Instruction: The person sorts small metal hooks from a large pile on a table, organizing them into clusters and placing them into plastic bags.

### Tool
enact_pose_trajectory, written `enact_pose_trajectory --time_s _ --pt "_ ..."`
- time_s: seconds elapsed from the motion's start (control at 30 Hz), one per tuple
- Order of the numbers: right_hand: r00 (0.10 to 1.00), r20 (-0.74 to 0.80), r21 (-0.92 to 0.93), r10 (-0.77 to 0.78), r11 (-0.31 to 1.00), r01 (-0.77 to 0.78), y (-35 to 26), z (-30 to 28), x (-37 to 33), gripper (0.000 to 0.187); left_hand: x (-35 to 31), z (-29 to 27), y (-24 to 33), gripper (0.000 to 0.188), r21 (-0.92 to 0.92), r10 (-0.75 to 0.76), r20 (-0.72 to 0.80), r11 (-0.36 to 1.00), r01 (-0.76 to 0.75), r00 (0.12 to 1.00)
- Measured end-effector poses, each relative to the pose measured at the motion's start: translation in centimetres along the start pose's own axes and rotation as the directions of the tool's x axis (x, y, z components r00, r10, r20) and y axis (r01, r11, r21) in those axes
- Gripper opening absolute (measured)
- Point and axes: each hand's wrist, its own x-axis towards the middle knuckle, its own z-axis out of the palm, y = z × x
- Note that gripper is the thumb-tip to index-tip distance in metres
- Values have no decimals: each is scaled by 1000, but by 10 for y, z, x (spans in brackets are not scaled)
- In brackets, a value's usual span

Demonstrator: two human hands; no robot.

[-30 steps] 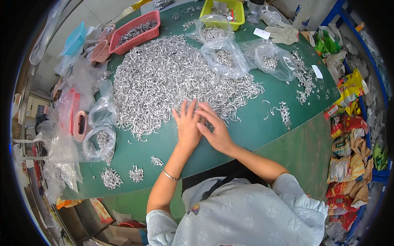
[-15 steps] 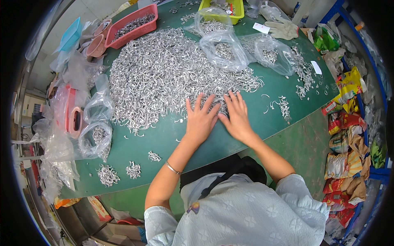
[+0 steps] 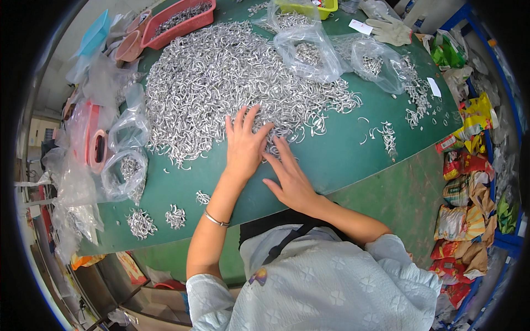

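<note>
The person's pale blue shirt (image 3: 337, 281) was nearest, with both bare forearms reaching forward from it and a silver bracelet (image 3: 215, 219) round the left wrist. Along the near edge of the green table (image 3: 342, 168), left of that forearm, lay three small piles (image 3: 142, 223) of curved silvery pieces, the smallest close beside the arm.

Farther in, the left hand (image 3: 243, 148) lay palm down at the front edge of the big heap (image 3: 215, 83) of the same pieces, its fingers well spread over the metal. The right hand (image 3: 293, 185) slanted in just beside it, fingers out straight, thumb held away, the tips near the left thumb. A few pieces showed between the two hands; whether any were caught under the fingertips, I couldn't tell.

An open clear bag (image 3: 115, 190) with pieces inside sat off to the left. Beyond the hands the heap spread across the middle of the table. Past it stood more open plastic bags (image 3: 331, 71), partly filled, then a pink tray (image 3: 187, 27) of pieces at the far left, a yellow-green tray (image 3: 327, 11) and a pale glove (image 3: 392, 30).
</note>
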Motion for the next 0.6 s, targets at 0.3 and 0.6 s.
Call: enact_pose_trajectory --time_s 0.3,0.6 --pt "989 100 288 -111 954 78 0 -9 33 46 -4 -14 -28 35 -100 -202 -131 977 189 971" --pt "974 -200 -314 -109 949 41 51 -73 54 34 -33 -17 30 32 -48 -49 37 998 50 998"
